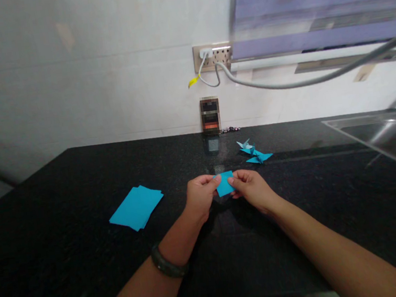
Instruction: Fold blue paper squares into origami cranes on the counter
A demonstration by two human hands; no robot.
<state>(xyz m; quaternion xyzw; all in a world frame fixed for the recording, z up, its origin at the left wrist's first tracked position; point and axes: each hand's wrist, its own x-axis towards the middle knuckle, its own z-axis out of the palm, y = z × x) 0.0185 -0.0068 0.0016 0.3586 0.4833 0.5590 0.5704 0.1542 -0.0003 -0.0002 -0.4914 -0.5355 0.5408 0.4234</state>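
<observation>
A small folded piece of blue paper (225, 183) is held just above the black countertop (62, 194), pinched from both sides. My left hand (201, 195) grips its left edge with closed fingers. My right hand (251, 187) pinches its right edge, fingers closed too. A stack of flat blue paper sheets (136, 207) lies on the counter to the left of my hands. Beyond my right hand sit folded blue paper cranes (255, 152).
A steel sink (380, 133) is set into the counter at the right, with a faucet pipe above it. A small dark object (210, 115) leans against the white wall under a socket strip (212, 56) with a plugged cable. A range hood (317, 3) hangs upper right.
</observation>
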